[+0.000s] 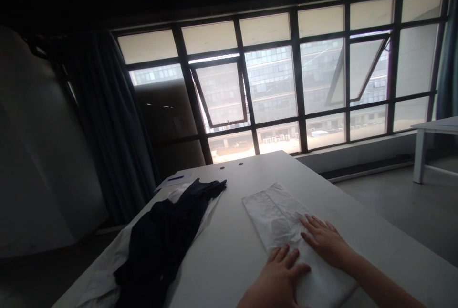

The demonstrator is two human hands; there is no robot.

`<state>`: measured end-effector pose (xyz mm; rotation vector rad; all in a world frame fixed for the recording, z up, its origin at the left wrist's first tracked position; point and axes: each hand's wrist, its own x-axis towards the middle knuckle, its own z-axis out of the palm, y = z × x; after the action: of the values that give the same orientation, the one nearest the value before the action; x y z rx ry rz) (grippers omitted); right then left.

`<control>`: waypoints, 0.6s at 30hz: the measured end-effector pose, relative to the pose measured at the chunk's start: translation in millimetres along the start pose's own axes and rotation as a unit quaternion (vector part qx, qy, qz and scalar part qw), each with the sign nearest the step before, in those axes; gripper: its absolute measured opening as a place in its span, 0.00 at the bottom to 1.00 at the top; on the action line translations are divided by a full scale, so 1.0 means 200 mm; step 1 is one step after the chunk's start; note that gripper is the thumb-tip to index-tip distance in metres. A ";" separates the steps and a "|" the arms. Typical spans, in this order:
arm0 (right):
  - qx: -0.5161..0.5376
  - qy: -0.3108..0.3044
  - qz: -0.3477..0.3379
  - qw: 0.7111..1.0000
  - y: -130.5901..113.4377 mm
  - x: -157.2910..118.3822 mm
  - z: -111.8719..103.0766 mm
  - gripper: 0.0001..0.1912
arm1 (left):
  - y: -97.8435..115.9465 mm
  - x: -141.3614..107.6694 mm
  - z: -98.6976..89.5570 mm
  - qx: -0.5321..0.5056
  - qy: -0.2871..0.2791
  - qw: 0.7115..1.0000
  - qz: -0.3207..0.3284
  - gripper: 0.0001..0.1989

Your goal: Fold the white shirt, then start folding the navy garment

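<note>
two bare hands rest on the counter, both flat and palms down. left hand (275, 282) lies on the near part of a folded white shirt (286, 222), fingers spread and pointing away from the body. right hand (324, 241) lies on the shirt's right side, fingers pointing left across the fold. grip: released on both sides, fingers extended, nothing pinched or clenched; the cloth is touched from above only.

shirt position: on the white counter (222, 251), right of the middle, lying at a slant from the hands toward the far edge. a stitched placket runs along its upper part, with soft creases and a shaded patch near the middle.

to the left, well apart from the hands, a dark navy garment (161, 241) lies bunched lengthwise on a white cloth (103, 270) near the counter's left edge. past it, near the far left corner, a blue pen (175, 178) lies on a sheet of paper (184, 173). two small dark holes (231, 165) sit near the far edge.

background: a steel-framed window (275, 84) with two tilted open panes and a building outside; dark curtain (110, 122) at left; a white side table (434, 127) stands on the grey floor (393, 212) at right.
</note>
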<state>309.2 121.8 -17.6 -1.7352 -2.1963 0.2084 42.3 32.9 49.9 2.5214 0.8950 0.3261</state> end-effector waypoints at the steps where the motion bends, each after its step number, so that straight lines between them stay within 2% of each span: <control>1: -0.002 0.002 0.004 1.000 0.00 0.00 0.00 0.34 | 0.00 0.00 0.00 0.000 0.002 1.000 -0.001 0.45; 7: -0.014 0.041 0.002 0.999 -0.05 -0.02 -0.05 0.30 | -0.01 -0.03 -0.06 -0.006 0.032 0.999 -0.030 0.34; 11: 0.007 0.071 -0.009 0.997 -0.10 -0.02 -0.07 0.23 | -0.03 -0.03 -0.13 0.054 0.055 0.991 -0.109 0.23; 14: 0.065 0.053 -0.031 0.996 -0.16 -0.05 -0.07 0.16 | -0.07 -0.04 -0.18 0.123 0.078 0.974 -0.176 0.26; 18: 0.094 0.008 -0.098 0.991 -0.28 -0.11 -0.05 0.11 | -0.18 -0.07 -0.24 0.189 0.103 0.943 -0.254 0.32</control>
<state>266.7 85.5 5.7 -1.4074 -2.2381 0.3383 -5.8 65.3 74.0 2.4868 1.7903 0.2697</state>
